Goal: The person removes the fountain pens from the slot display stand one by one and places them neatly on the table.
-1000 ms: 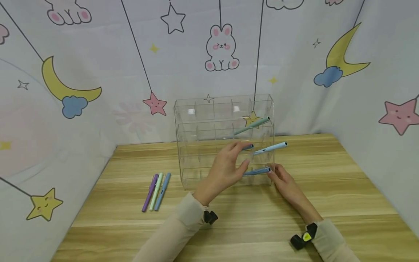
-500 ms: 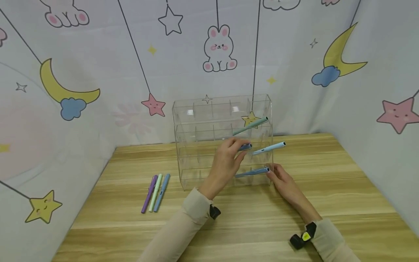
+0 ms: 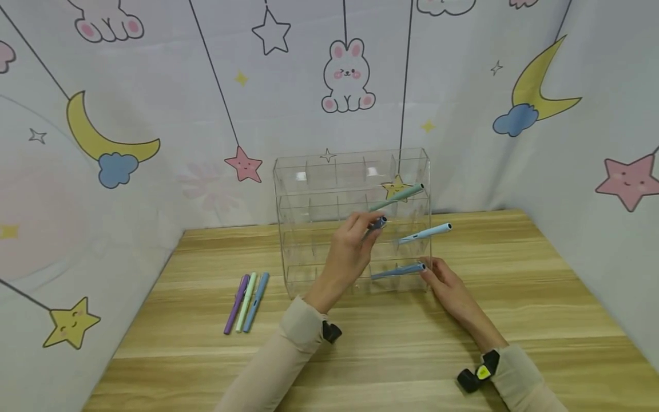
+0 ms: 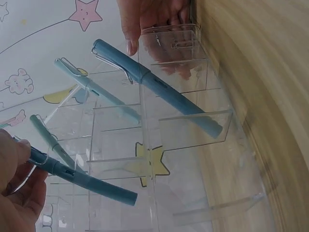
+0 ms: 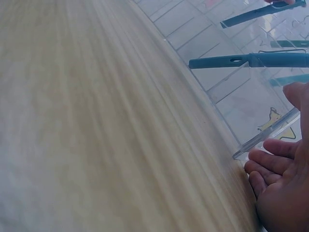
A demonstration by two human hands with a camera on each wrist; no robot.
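My left hand [image 3: 346,252] pinches a dark blue pen [image 4: 87,182] near its capped end, in front of the clear acrylic rack [image 3: 282,252]. The pen slants, its far end pointing at the compartments in the left wrist view. My right hand [image 3: 450,289] grips the rack's lower right side, thumb at the front edge and fingers along the outer wall. Sticking out of the rack's right part are a green pen [image 3: 404,195], a light blue pen [image 3: 426,233] and, lowest, a blue pen [image 3: 399,270] beside my right thumb.
Left of the rack, a purple pen [image 3: 236,304], a pale green pen [image 3: 246,302] and a blue pen [image 3: 256,302] lie side by side on the wooden table [image 3: 401,355]. A patterned white curtain [image 3: 206,86] hangs behind.
My left thumb and fingers have closed on the dark blue pen. Hand and pen have moved left and slightly up, and the pen tilts more. The right hand stays on the rack.
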